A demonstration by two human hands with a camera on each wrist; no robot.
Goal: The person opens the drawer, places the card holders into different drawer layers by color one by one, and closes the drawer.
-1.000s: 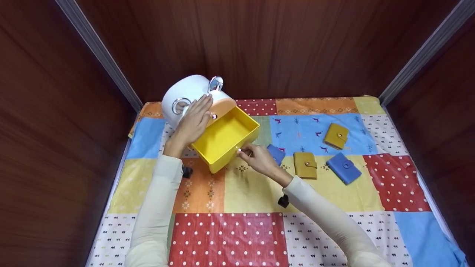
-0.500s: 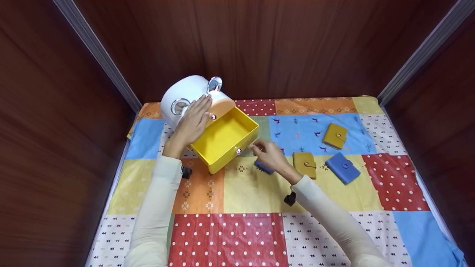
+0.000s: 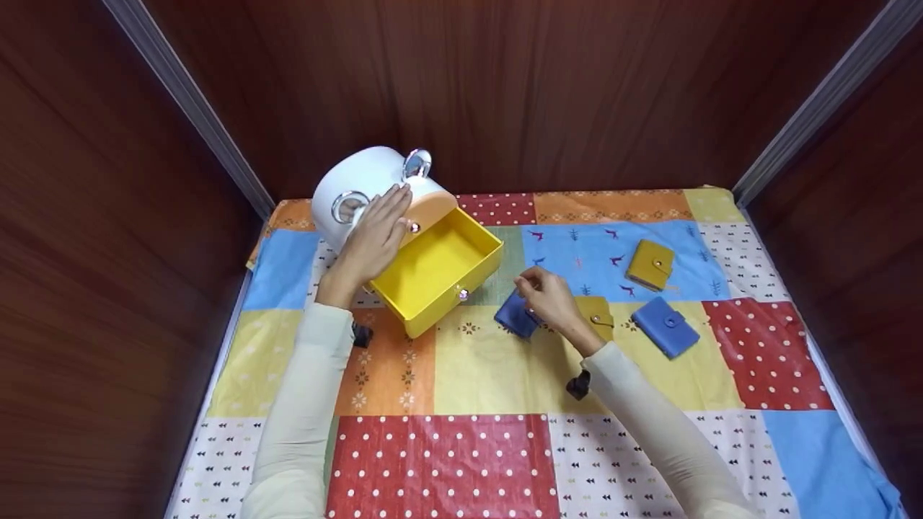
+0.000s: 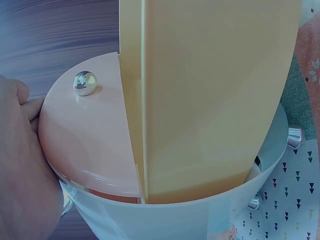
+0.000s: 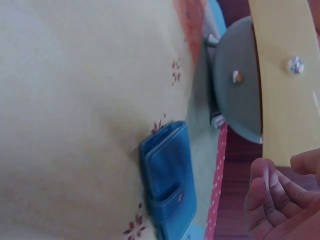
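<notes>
A rounded white drawer box (image 3: 360,173) with silver ear-like rings stands at the back left. Its yellow drawer (image 3: 433,270) is pulled out and holds nothing. My left hand (image 3: 371,241) rests with straight fingers on top of the box. My right hand (image 3: 551,299) hovers in the air to the right of the drawer, thumb and fingers loosely bent, with nothing between them. Below it lies a blue snap wallet (image 3: 515,313), partly hidden by the hand in the head view. In the right wrist view this blue wallet (image 5: 170,180) lies apart from the fingers.
To the right lie a mustard wallet (image 3: 598,313), partly behind my right hand, another mustard wallet (image 3: 651,264) and a second blue wallet (image 3: 665,326). A patchwork cloth (image 3: 447,468) covers the table. Dark wood panels (image 3: 505,94) enclose the back and sides.
My right hand has let go of the drawer's knob and moved right, over the nearer blue wallet. My left hand stays on the box. The drawer has not visibly moved.
</notes>
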